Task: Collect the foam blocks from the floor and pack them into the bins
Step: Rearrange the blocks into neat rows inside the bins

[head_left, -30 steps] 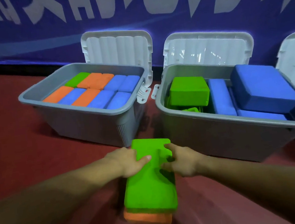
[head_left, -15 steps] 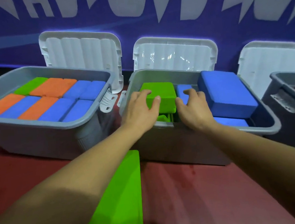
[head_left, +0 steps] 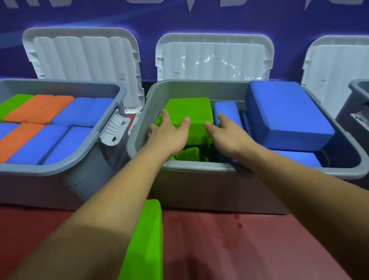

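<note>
1 floor block (head_left: 146,254) half behind forearm (head_left: 87,243)

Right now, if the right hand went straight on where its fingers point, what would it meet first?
Probably the narrow blue block; the right hand looks almost on it, depth unclear.

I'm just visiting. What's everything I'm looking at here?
Left bin: 1, grey, left, packed with green, orange and blue blocks
Middle bin: 1, grey, centre, partly filled
Right bin: 1, grey, right edge, cut off
Lids: 3, white, open behind the bins
Green block: 1, on top in middle bin, more green beneath
Blue blocks: at least 3, middle bin
Floor block: 1, green, before the bins
Floor: red
Banner: 1, blue with white shapes, behind
Left hand: on the green block
Right hand: open, in middle bin
</note>
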A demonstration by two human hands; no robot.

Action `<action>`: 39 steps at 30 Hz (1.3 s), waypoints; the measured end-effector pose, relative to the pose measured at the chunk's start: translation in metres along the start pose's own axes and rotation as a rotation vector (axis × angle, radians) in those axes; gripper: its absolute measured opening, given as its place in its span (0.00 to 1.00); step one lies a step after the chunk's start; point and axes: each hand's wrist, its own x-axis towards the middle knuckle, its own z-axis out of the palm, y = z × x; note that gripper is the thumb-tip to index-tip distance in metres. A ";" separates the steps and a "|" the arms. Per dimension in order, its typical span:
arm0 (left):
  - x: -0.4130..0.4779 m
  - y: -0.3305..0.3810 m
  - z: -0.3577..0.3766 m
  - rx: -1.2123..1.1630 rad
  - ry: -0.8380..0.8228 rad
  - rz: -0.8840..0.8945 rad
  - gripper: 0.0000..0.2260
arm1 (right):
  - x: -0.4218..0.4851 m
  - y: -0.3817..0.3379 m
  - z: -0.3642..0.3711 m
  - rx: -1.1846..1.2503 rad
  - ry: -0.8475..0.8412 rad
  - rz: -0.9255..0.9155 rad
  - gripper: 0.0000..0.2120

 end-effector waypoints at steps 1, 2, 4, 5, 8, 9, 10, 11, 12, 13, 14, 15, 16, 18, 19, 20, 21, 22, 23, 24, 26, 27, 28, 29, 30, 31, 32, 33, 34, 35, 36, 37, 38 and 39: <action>-0.002 0.001 0.000 -0.016 0.019 0.011 0.38 | 0.001 0.001 0.001 0.023 -0.003 0.001 0.24; -0.004 0.002 -0.001 -0.030 0.043 0.025 0.38 | 0.000 0.001 0.001 0.056 0.002 -0.009 0.24; -0.009 0.002 -0.005 -0.080 0.099 0.060 0.38 | 0.000 0.000 -0.001 0.174 0.028 -0.029 0.20; -0.011 0.002 -0.007 -0.114 0.133 0.083 0.37 | 0.002 0.001 -0.001 0.224 0.051 -0.039 0.18; -0.019 -0.001 -0.013 -0.173 0.206 0.161 0.31 | -0.006 -0.007 -0.002 0.292 0.125 -0.009 0.23; -0.024 -0.003 -0.016 -0.180 0.227 0.180 0.30 | -0.009 -0.009 -0.002 0.288 0.142 0.013 0.26; -0.028 -0.004 -0.020 -0.191 0.249 0.204 0.28 | -0.013 -0.013 -0.001 0.296 0.164 0.021 0.27; -0.034 -0.004 -0.025 -0.203 0.266 0.229 0.27 | -0.018 -0.018 -0.002 0.313 0.177 0.028 0.28; -0.039 -0.004 -0.031 -0.214 0.283 0.256 0.25 | -0.024 -0.025 -0.003 0.348 0.191 0.022 0.28; -0.044 -0.004 -0.040 -0.226 0.299 0.281 0.23 | -0.029 -0.032 -0.004 0.383 0.198 0.016 0.27; -0.048 -0.004 -0.051 -0.241 0.315 0.303 0.21 | -0.033 -0.040 -0.005 0.413 0.198 0.002 0.27; -0.053 -0.004 -0.063 -0.247 0.328 0.317 0.20 | -0.037 -0.046 -0.006 0.430 0.182 -0.010 0.26; -0.058 -0.004 -0.076 -0.239 0.335 0.320 0.19 | -0.041 -0.054 -0.004 0.439 0.146 -0.021 0.28; -0.070 -0.007 -0.101 -0.199 0.307 0.262 0.19 | -0.053 -0.070 0.002 0.419 0.055 -0.036 0.38; -0.076 -0.011 -0.112 -0.184 0.276 0.225 0.19 | -0.059 -0.076 0.006 0.366 0.028 -0.049 0.41; -0.083 -0.017 -0.122 -0.175 0.243 0.202 0.18 | -0.065 -0.081 0.010 0.293 0.014 -0.075 0.40; -0.091 -0.026 -0.130 -0.159 0.212 0.186 0.18 | -0.073 -0.089 0.014 0.219 -0.007 -0.107 0.37; -0.099 -0.037 -0.138 -0.124 0.175 0.170 0.19 | -0.080 -0.094 0.019 0.158 -0.035 -0.145 0.35; -0.107 -0.049 -0.146 -0.072 0.133 0.154 0.23 | -0.087 -0.098 0.023 0.104 -0.075 -0.173 0.33; -0.115 -0.063 -0.152 -0.021 0.085 0.127 0.30 | -0.094 -0.102 0.028 0.067 -0.134 -0.193 0.34; -0.132 -0.088 -0.160 0.041 -0.001 0.064 0.38 | -0.109 -0.106 0.039 0.029 -0.261 -0.207 0.34; -0.140 -0.100 -0.162 0.054 -0.034 0.050 0.39 | -0.119 -0.108 0.045 0.019 -0.325 -0.214 0.32; -0.148 -0.111 -0.161 0.059 -0.056 0.043 0.39 | -0.127 -0.108 0.052 -0.002 -0.366 -0.226 0.29; -0.155 -0.122 -0.160 0.063 -0.061 0.050 0.39 | -0.133 -0.105 0.060 -0.024 -0.377 -0.243 0.28; -0.162 -0.132 -0.158 0.071 -0.052 0.071 0.39 | -0.136 -0.101 0.067 -0.049 -0.366 -0.257 0.28; -0.170 -0.142 -0.154 0.079 -0.038 0.096 0.38 | -0.142 -0.097 0.072 -0.084 -0.359 -0.265 0.29; -0.177 -0.151 -0.151 0.090 -0.026 0.124 0.37 | -0.149 -0.093 0.077 -0.123 -0.365 -0.280 0.30; -0.185 -0.159 -0.146 0.105 -0.023 0.154 0.37 | -0.156 -0.088 0.081 -0.174 -0.384 -0.285 0.30; -0.191 -0.167 -0.141 0.126 -0.034 0.175 0.38 | -0.162 -0.083 0.085 -0.218 -0.403 -0.291 0.30; -0.197 -0.174 -0.136 0.147 -0.052 0.184 0.39 | -0.169 -0.077 0.089 -0.255 -0.423 -0.296 0.31; -0.201 -0.182 -0.130 0.167 -0.076 0.179 0.40 | -0.176 -0.072 0.092 -0.276 -0.446 -0.302 0.34; -0.203 -0.189 -0.124 0.190 -0.102 0.169 0.41 | -0.183 -0.068 0.095 -0.283 -0.474 -0.288 0.40; -0.204 -0.196 -0.117 0.217 -0.127 0.162 0.41 | -0.188 -0.062 0.099 -0.281 -0.500 -0.256 0.46; -0.203 -0.202 -0.110 0.249 -0.153 0.162 0.42 | -0.191 -0.057 0.103 -0.290 -0.526 -0.218 0.51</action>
